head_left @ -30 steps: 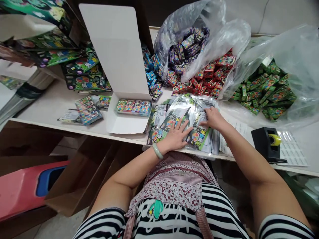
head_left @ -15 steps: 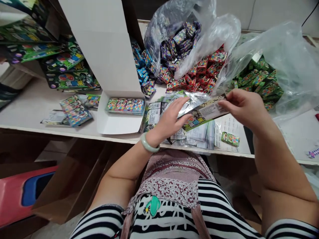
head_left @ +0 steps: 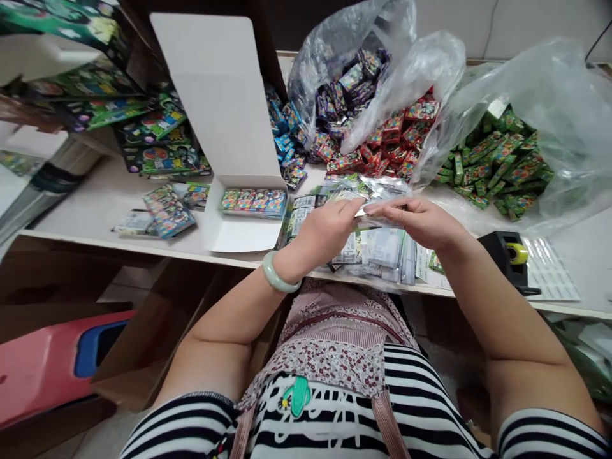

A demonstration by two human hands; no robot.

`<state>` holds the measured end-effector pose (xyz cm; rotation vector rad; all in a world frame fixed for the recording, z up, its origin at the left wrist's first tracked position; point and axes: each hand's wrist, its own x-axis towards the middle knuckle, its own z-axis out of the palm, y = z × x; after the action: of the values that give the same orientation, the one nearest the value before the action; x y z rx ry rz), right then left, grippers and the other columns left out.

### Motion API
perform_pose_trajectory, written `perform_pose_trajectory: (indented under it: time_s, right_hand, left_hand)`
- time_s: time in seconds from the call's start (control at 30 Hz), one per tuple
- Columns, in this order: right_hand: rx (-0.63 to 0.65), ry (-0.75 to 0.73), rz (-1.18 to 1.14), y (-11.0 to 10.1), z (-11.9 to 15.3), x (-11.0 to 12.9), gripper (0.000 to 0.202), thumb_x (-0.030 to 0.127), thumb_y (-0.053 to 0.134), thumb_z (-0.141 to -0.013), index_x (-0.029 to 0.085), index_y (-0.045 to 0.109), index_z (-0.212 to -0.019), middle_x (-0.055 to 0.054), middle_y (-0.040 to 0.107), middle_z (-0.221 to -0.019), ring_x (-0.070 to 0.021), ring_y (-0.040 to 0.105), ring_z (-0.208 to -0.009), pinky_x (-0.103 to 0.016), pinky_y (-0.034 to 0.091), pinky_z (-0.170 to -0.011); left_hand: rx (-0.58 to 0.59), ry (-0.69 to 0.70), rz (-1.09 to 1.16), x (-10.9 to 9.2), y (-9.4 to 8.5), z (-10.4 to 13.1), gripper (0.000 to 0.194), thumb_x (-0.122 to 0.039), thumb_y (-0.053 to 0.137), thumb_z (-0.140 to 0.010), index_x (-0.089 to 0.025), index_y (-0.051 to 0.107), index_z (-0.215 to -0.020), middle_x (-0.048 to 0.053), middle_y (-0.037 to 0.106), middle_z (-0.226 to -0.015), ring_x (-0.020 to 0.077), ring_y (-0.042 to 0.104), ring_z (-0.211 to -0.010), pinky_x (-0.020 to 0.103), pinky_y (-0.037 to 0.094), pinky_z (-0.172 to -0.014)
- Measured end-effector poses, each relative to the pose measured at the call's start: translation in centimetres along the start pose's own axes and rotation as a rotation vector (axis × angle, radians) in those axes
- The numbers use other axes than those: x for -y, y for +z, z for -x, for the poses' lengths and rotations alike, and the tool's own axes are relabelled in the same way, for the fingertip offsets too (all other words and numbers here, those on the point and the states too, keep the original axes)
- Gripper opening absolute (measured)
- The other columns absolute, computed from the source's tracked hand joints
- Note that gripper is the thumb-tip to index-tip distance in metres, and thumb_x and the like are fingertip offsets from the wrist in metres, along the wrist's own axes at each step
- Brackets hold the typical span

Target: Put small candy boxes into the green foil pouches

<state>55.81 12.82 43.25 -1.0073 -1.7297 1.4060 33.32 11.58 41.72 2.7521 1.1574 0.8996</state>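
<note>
No legible text on the printed packets (head_left: pixel 377 248) (lettering apparently too small, blurred).

Left hand (head_left: pixel 327 228) and right hand (head_left: pixel 415 220) pinch what looks like a clear packet (head_left: pixel 377 220).

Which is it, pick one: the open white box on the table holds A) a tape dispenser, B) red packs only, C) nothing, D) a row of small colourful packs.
D: the open white box holds a row of small colourful packs along its back wall.
</note>
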Motion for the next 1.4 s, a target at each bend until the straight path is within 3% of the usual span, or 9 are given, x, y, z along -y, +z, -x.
perform_pose_trajectory:
  time_s: [0.1, 0.23, 0.3, 0.4, 0.6, 0.8, 1.07, 1.23, 1.4]
  right_hand:
    - [-0.129, -0.135, 0.117, 0.9, 0.3, 0.8, 0.042, 0.061, 0.064, -0.086, 0.022, 0.076, -0.096, -0.007, 0.075, -0.099, -0.0243, 0.068, -0.102, -0.044, 0.053, -0.096]
    - [-0.633, -0.338, 0.33, 2.8, 2.3, 0.3, 0.046, 0.052, 0.066, -0.087, 0.027, 0.063, -0.126, -0.01, 0.061, -0.133, -0.0293, 0.052, -0.132, -0.048, 0.048, -0.105]
    - [-0.534, -0.29, 0.233, 4.4, 2.9, -1.3, 0.059, 0.052, 0.071, -0.083, 0.029, 0.055, -0.136, -0.011, 0.057, -0.14, -0.0292, 0.051, -0.135, -0.048, 0.051, -0.103]
    - [-0.261, -0.104, -0.013, 6.5, 2.9, -4.1, 0.047, 0.055, 0.071, -0.082, 0.026, 0.063, -0.118, -0.008, 0.07, -0.115, -0.0251, 0.066, -0.107, -0.043, 0.057, -0.09]
    - [-0.241, 0.139, -0.2, 6.6, 2.8, -6.5, 0.037, 0.057, 0.072, -0.077, 0.021, 0.062, -0.08, 0.002, 0.063, -0.07, -0.0134, 0.058, -0.063, -0.028, 0.052, -0.059]
    - [0.018, 0.261, -0.256, 8.2, 6.7, -7.5, 0.035, 0.05, 0.073, -0.08, 0.023, 0.06, -0.099, 0.001, 0.069, -0.082, -0.0165, 0.067, -0.073, -0.033, 0.059, -0.068]
    - [0.006, 0.205, -0.171, 7.8, 10.3, -8.9, 0.032, 0.045, 0.068, -0.088, 0.025, 0.062, -0.113, -0.006, 0.074, -0.103, -0.0221, 0.072, -0.094, -0.042, 0.061, -0.086]
    - [-0.387, 0.001, -0.049, 6.2, 9.2, -6.8, 0.079, 0.039, 0.084, -0.074, 0.034, 0.041, -0.139, -0.007, 0.069, -0.121, -0.0228, 0.07, -0.105, -0.04, 0.06, -0.088]
    - [-0.558, -0.011, -0.072, 7.6, 7.9, -5.7, 0.054, 0.042, 0.079, -0.08, 0.032, 0.05, -0.125, -0.001, 0.07, -0.095, -0.0174, 0.07, -0.076, -0.035, 0.061, -0.072]
  left_hand:
    - [-0.018, -0.084, 0.148, 0.7, -0.8, 0.3, 0.03, -0.016, 0.048, -0.096, -0.015, 0.065, -0.121, 0.011, 0.074, -0.109, 0.019, 0.07, -0.097, 0.032, 0.055, -0.086]
    - [-0.143, -0.39, 0.56, 1.3, -1.1, 1.4, 0.028, -0.029, 0.055, -0.094, -0.016, 0.07, -0.113, 0.006, 0.076, -0.102, 0.0171, 0.069, -0.09, 0.029, 0.055, -0.082]
    - [-0.197, -0.496, 0.768, 1.1, -0.6, 2.1, 0.028, -0.035, 0.06, -0.092, -0.017, 0.072, -0.11, 0.005, 0.076, -0.103, 0.0178, 0.068, -0.092, 0.029, 0.054, -0.083]
    - [-0.221, -0.596, 1.021, 0.4, 1.0, 2.7, 0.027, -0.043, 0.07, -0.085, -0.018, 0.074, -0.096, 0.003, 0.075, -0.096, 0.0181, 0.068, -0.089, 0.029, 0.054, -0.081]
    - [-0.204, -0.871, 1.581, 0.0, 4.0, 4.1, 0.042, -0.053, 0.082, -0.072, -0.017, 0.07, -0.091, 0.004, 0.073, -0.086, 0.017, 0.068, -0.077, 0.032, 0.056, -0.075]
    - [-0.327, -0.879, 1.504, -0.6, 5.2, 6.2, 0.048, -0.043, 0.085, -0.072, -0.019, 0.067, -0.109, 0.004, 0.074, -0.092, 0.0144, 0.069, -0.082, 0.028, 0.056, -0.08]
    - [-0.212, -0.859, 1.52, -1.1, 5.9, 8.7, 0.065, -0.039, 0.085, -0.073, -0.029, 0.056, -0.131, 0.001, 0.071, -0.095, 0.0115, 0.066, -0.081, 0.025, 0.056, -0.075]
    - [-0.162, -0.631, 1.363, -1.2, 4.9, 8.2, 0.075, -0.037, 0.08, -0.079, -0.036, 0.044, -0.145, 0.001, 0.069, -0.094, 0.0139, 0.066, -0.086, 0.031, 0.058, -0.084]
    - [-0.044, -0.587, 1.337, -1.6, 3.7, 8.1, 0.059, -0.038, 0.078, -0.082, -0.031, 0.054, -0.135, 0.004, 0.067, -0.098, 0.0171, 0.068, -0.091, 0.033, 0.059, -0.083]
